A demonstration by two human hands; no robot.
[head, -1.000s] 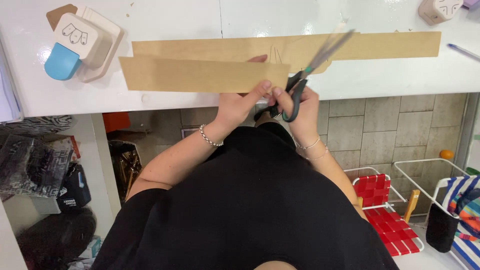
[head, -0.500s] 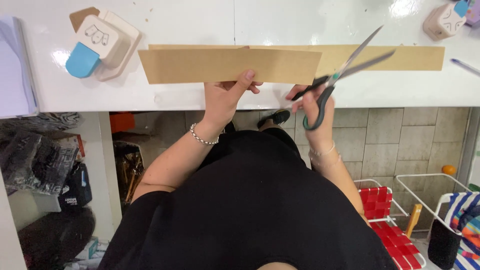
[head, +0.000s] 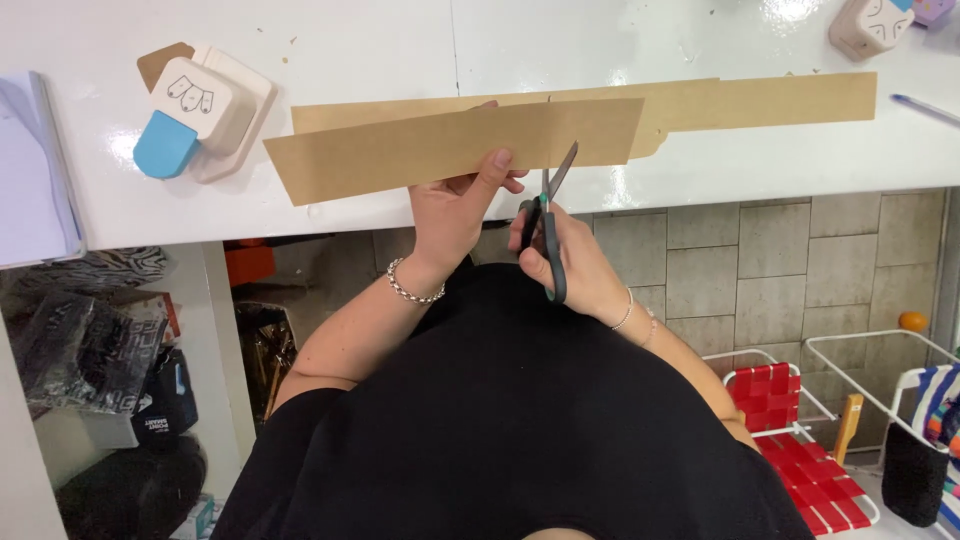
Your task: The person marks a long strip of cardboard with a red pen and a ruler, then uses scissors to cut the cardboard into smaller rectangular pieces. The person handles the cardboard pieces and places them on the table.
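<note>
- Holding a long strip of brown kraft card (head: pixel 450 150) by its lower edge, the left hand (head: pixel 455 210) pinches it closed between thumb and fingers, so the strip stands out level over the front of the white glossy table (head: pixel 330 40).
- The right hand (head: pixel 570 265) is closed through the loops of grey-handled scissors (head: pixel 545 220); the blades point up and meet the strip's lower edge just beside the left thumb, where the card is stiffest.
- A second, longer brown card strip (head: pixel 760 100) lies flat on the table behind the held one, partly covered by it.
- A cream and blue lever paper punch (head: pixel 190 115) sits at the table's left end with a brown scrap under it.
- Below the table, the red plastic crates (head: pixel 790 400) show no contents I can make out; the dark bags (head: pixel 80 350) on the left shelf are too dim to read.
</note>
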